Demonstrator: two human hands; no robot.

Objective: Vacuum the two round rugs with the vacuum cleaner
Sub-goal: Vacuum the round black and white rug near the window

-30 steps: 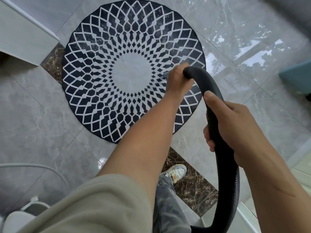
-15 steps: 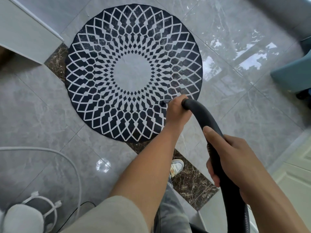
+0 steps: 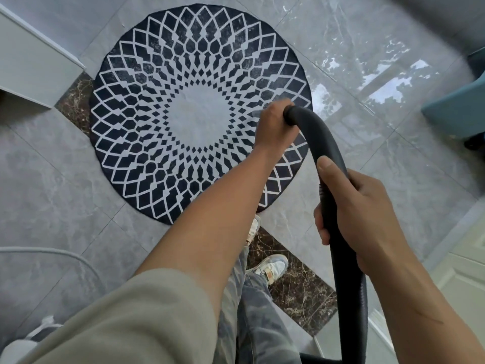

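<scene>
A round rug (image 3: pixel 162 122), dark navy with a white diamond lattice and a pale centre, lies on the grey tiled floor ahead of me. My left hand (image 3: pixel 274 124) is closed around the top end of the black vacuum hose (image 3: pixel 322 143), over the rug's right side. The wand and nozzle below that hand are hidden by it. My right hand (image 3: pixel 351 214) grips the same hose lower down, thumb along it. The hose arcs down past my right forearm to the bottom edge. Only one rug is in view.
A white cabinet (image 3: pixel 31 64) stands at the upper left, touching the rug's edge region. A teal piece of furniture (image 3: pixel 456 109) sits at the right. A white cable (image 3: pixel 65 256) curves across the floor at lower left. My shoes (image 3: pixel 271 266) stand on a dark marble strip.
My left hand with the hose end was drawn back to the rug's near right edge, then moved forward again toward the rug's centre right. My right hand followed along the hose.
</scene>
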